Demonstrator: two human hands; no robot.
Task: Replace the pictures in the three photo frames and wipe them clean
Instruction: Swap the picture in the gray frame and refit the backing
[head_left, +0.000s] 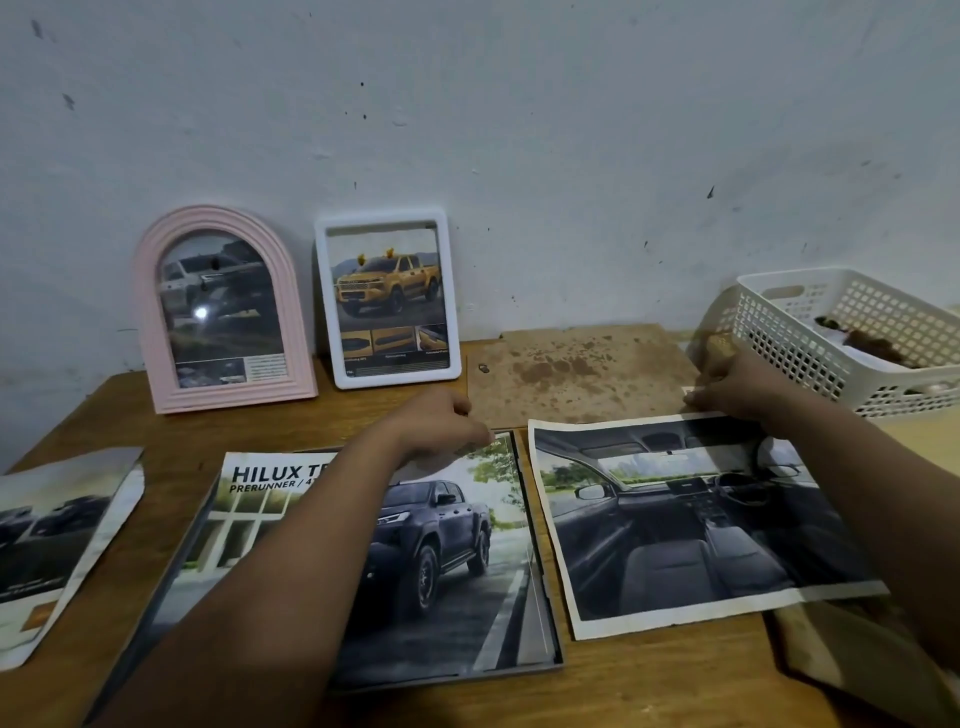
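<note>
- Head view, looking down on a wooden table (171, 441) set against a pale, marked wall (519, 130).
- Near the back edge, left of middle: pink frame (221, 306), arched, upright, leaning on the wall, with a picture of pale and dark cars inside.
- Just right of it, apart from it: white frame (387, 296), rectangular, upright against the wall, with a yellow pickup picture inside.
- Flat near the front edge, middle: grey frame (545, 613), large, with a Hilux picture (431, 545) of a dark pickup lying in it.
- Just right of the grey frame, flat on the table: interior picture (691, 519), a loose print of a car cabin with ragged white borders, its back edge lying over the brown board.
- At the left edge, flat: cut picture (57, 540), loose, partly out of view.
- Near the back edge, right of middle: brown board (571, 374), stained, flat, with a small metal hanger on it.
- At the back right corner: white basket (841, 338), perforated, with brown things inside, too unclear to name.
- At the front right corner: a brown board-like piece (857, 660), partly out of view.
- Left hand (441, 421), fingers curled, at the back edge of the grey frame, fingertips on the top of the Hilux picture; cannot tell whether pinching it or only pressing.
- Right hand (737, 384), fingers curled, pinching a clear sheet (709, 345) that stands just left of the basket, over the back edge of the interior picture.
</note>
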